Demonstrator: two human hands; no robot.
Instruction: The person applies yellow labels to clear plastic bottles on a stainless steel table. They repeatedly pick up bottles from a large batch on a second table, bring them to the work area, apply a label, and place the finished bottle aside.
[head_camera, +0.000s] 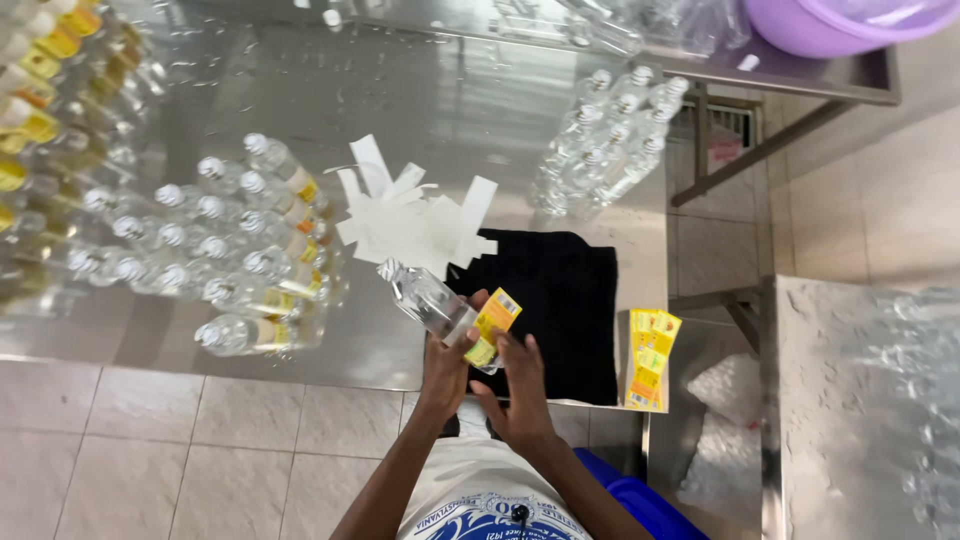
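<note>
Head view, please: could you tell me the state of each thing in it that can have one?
Clear bottle: capped, tilted, held in left hand.
Yellow label: partly stuck on that bottle, under right hand.
Labelled bottles: capped, standing grouped.
Unlabelled bottles: capped, standing grouped.
White backing strips: peeled, piled loosely.
Yellow label stack: unused, at table edge.
Black cloth: spread flat.

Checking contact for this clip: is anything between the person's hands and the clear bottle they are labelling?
Nothing visible. The left hand grips the clear bottle directly, and the right hand presses the yellow label onto it. The paper strips and black cloth lie beyond, on the steel table.
</note>
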